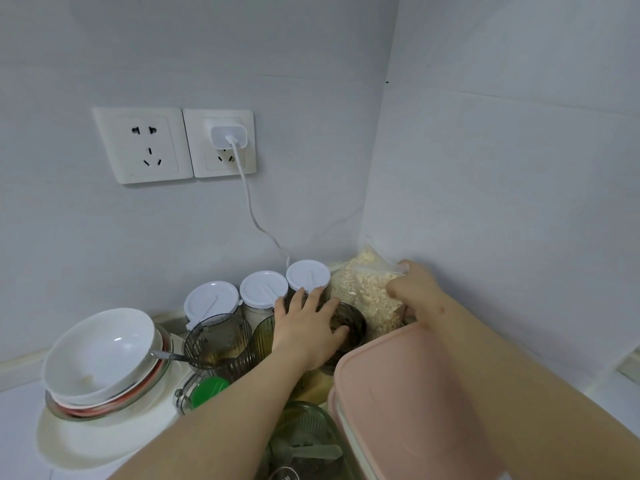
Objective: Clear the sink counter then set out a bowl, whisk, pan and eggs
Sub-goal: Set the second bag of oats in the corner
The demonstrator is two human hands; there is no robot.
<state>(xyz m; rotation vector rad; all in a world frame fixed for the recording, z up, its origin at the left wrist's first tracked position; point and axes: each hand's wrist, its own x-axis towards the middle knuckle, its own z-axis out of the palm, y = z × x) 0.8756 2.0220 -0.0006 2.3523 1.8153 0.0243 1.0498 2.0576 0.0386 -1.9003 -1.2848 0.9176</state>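
Far L on the counter [20, 441]: a white plate [69, 448] carrying a glass dish [164, 367]. Inside that is a stack of red-rimmed plates [138, 382], w/ the white bowl [100, 351] on top, tilted. A spoon [173, 357] leans on the bowl's R rim. The bowl is well L of both hands; neither touches it.

On the wall above are two sockets [143, 145]. The R one has a charger [228, 135], and its cable [252, 209] drops behind the jars.

Next R is a grey ribbed glass [214, 344], w/ a green-lidded container [207, 391] just in front and an olive ribbed glass [265, 336] beside it. Behind, along the back wall, is a row of 3 white-lidded jars [263, 289].

L hand [308, 334] lies over the dark cup [356, 323], fingers spread and mostly straight, tips reaching the R-most jar. The thumb dips into the cup's mouth, and nothing is clearly gripped. A glass container [304, 441] sits below the forearm at the front edge, contents blurred.

In the back R corner of the counter stands the bag of oats [367, 289], just R of the jars and behind the dark cup. R hand [419, 289] grips its upper R side, thumb in front and fingers curled round the plastic top. So the bag sits directly L of and under that grip, touching the side wall.

Front R, a pink-lidded box [398, 386] is under the R forearm.
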